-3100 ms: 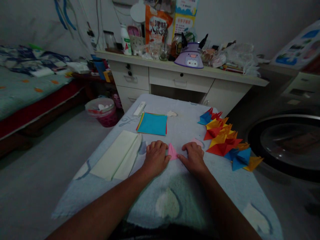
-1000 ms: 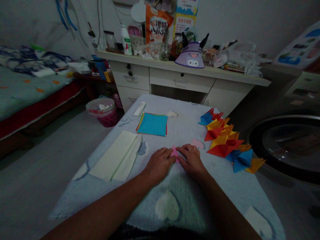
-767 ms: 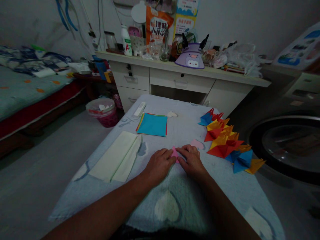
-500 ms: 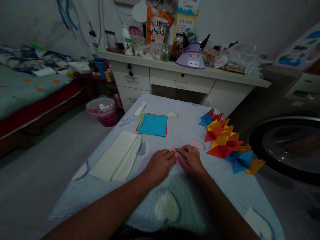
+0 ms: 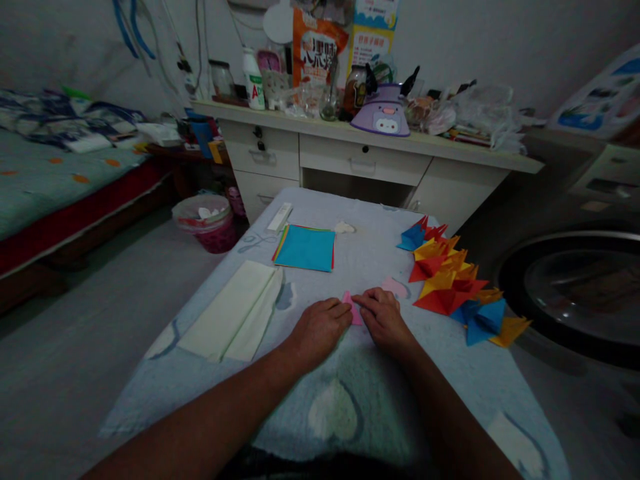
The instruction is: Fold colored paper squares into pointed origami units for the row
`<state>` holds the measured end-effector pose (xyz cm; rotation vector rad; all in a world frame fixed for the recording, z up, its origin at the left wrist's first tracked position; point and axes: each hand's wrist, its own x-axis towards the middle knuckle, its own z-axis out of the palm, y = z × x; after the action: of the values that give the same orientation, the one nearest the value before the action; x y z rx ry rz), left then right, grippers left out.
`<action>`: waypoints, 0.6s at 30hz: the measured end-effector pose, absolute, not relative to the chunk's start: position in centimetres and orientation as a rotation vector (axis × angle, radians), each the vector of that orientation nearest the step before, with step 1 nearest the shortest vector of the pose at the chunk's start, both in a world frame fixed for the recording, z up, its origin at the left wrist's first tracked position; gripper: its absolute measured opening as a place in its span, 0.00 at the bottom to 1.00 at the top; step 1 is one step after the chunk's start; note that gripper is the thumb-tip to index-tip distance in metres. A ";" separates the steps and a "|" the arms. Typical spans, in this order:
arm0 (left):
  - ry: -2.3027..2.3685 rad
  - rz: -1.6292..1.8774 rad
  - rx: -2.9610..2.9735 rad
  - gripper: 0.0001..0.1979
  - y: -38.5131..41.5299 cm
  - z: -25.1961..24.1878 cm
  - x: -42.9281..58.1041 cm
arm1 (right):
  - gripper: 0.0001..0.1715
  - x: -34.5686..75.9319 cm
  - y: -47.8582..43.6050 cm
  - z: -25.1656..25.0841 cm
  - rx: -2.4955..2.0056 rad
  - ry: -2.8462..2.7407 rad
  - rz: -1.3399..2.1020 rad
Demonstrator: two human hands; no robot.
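Observation:
Between my hands a small folded piece of pink origami paper [image 5: 356,315] lies on the cloth-covered table, its narrow point facing away from me. My left hand [image 5: 323,327] has its fingers closed on the paper's left side and hides part of it. From the right, my right hand [image 5: 384,317] presses its bent fingers against the paper's right edge, the index fingertip near the upper point. Farther off lies a stack of square coloured paper [image 5: 306,249], blue on top. Several folded paper cranes [image 5: 453,290] in red, yellow, orange and blue stand in a row at the right.
A folded pale cloth or paper [image 5: 227,310] lies left of my hands. A small white box-like strip [image 5: 280,217] sits near the table's far left corner. Behind stands a cluttered desk [image 5: 330,130]. A pink bin [image 5: 215,233] is on the floor; a washing machine [image 5: 575,207] stands right.
My right thumb has drawn back from the pink paper, so more of its lower part shows. My left hand has hardly moved.

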<state>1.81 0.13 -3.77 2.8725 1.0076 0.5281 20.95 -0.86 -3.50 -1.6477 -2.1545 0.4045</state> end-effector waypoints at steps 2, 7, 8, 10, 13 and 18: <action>1.007 0.526 2.876 0.09 0.2 -3.9 1.8 | 0.20 21.0 -0.8 -3.6 -1.639 -2.157 0.396; 1.014 0.507 2.890 0.10 0.2 -3.9 1.8 | 0.20 20.9 -0.8 -3.7 -1.655 -2.191 0.347; 1.015 0.502 2.890 0.10 0.2 -3.9 1.8 | 0.20 20.9 -0.8 -3.7 -1.659 -2.202 0.333; 1.014 0.493 2.888 0.10 0.1 -3.7 1.9 | 0.20 20.7 -0.9 -3.6 -1.668 -2.221 0.300; 1.001 0.482 2.882 0.10 0.1 -3.6 1.8 | 0.20 20.6 -1.0 -3.4 -1.682 -2.251 0.261; 0.987 0.472 2.880 0.11 0.2 -3.4 1.8 | 0.20 20.5 -0.9 -3.3 -1.683 -2.299 0.194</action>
<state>1.76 0.20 -3.37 2.8801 0.9869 0.4724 20.52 -0.90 -3.27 -1.6830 -2.2988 0.1939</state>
